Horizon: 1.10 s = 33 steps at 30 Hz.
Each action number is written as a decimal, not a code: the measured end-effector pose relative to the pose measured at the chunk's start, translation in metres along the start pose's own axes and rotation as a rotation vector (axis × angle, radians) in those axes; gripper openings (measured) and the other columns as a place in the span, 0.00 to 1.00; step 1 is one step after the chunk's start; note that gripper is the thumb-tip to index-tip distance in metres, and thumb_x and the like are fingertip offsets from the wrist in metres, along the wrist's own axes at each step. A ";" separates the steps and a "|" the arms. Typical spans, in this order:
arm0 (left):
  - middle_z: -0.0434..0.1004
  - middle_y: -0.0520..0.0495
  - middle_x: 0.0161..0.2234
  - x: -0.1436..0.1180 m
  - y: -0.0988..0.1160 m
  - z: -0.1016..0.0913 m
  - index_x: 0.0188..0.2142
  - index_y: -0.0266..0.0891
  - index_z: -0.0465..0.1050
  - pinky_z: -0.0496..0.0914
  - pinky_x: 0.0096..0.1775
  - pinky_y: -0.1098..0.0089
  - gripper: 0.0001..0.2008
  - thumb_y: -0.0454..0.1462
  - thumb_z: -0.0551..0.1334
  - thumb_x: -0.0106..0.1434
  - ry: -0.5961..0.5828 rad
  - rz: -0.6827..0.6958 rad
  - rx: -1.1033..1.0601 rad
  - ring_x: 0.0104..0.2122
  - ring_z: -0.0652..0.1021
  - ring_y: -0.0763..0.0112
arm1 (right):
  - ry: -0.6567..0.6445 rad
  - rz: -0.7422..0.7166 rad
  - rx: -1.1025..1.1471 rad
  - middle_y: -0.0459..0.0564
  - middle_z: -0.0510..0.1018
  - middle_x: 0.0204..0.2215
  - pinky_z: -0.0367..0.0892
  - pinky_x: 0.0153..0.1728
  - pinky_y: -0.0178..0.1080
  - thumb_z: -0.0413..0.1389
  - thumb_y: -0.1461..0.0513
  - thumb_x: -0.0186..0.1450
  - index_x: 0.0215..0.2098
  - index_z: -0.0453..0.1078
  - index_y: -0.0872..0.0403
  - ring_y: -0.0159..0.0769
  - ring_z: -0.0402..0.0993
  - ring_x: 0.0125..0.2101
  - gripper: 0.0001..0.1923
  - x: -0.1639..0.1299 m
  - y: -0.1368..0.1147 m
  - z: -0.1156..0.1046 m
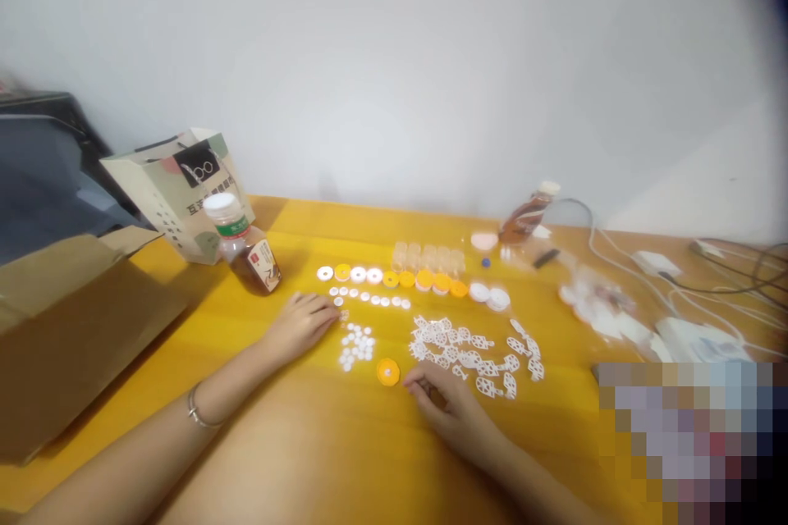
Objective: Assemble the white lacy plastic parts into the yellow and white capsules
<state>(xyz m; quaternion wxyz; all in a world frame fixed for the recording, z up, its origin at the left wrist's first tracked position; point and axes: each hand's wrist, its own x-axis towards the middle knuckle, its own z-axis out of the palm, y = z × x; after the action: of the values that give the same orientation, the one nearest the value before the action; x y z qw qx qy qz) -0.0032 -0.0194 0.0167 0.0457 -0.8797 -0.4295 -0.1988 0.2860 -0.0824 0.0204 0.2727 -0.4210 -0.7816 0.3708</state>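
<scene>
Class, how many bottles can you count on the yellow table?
2. One bottle stands at the left beside the paper bag; the other bottle leans at the back right, near the cables.

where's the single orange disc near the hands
In the head view the orange disc lies on the yellow table, just left of the right hand, below the cluster of small white discs.

I see my left hand [300, 326] flat on the yellow worktop [295, 426] beside small white discs [355, 346], my right hand [446, 404] fingertips just beside an orange disc [387, 372].
</scene>
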 end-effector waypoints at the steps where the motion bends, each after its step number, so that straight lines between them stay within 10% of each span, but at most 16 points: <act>1: 0.74 0.47 0.35 0.000 0.001 0.000 0.39 0.43 0.72 0.57 0.34 0.68 0.12 0.38 0.50 0.66 -0.002 0.013 0.020 0.34 0.71 0.70 | -0.003 0.002 0.001 0.45 0.70 0.25 0.62 0.27 0.34 0.46 0.66 0.62 0.32 0.66 0.52 0.32 0.65 0.25 0.08 0.000 0.000 0.000; 14: 0.73 0.44 0.34 0.006 0.004 0.004 0.37 0.38 0.69 0.58 0.34 0.67 0.11 0.34 0.49 0.66 0.006 0.100 0.182 0.33 0.70 0.68 | -0.009 0.017 -0.015 0.45 0.70 0.25 0.63 0.27 0.34 0.45 0.65 0.63 0.32 0.66 0.52 0.32 0.66 0.25 0.08 0.001 -0.004 -0.001; 24: 0.74 0.49 0.30 0.004 0.067 0.009 0.32 0.39 0.68 0.62 0.36 0.70 0.04 0.33 0.56 0.59 0.098 0.064 -0.359 0.32 0.71 0.72 | 0.204 -0.248 -0.211 0.53 0.72 0.41 0.64 0.45 0.46 0.53 0.66 0.58 0.44 0.60 0.50 0.42 0.68 0.43 0.16 0.006 0.004 0.016; 33: 0.73 0.50 0.29 0.010 0.084 0.021 0.32 0.39 0.70 0.61 0.35 0.70 0.05 0.32 0.55 0.60 0.055 0.067 -0.409 0.31 0.71 0.72 | 0.174 -0.249 -0.262 0.53 0.73 0.39 0.69 0.40 0.43 0.51 0.67 0.60 0.47 0.58 0.52 0.40 0.71 0.39 0.17 0.009 0.013 0.023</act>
<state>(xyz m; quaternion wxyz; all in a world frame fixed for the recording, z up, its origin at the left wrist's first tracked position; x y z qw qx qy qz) 0.0737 -0.0590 0.0091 -0.1155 -0.8787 -0.3491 -0.3043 0.2704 -0.0783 -0.0024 0.3259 -0.3835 -0.8426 0.1915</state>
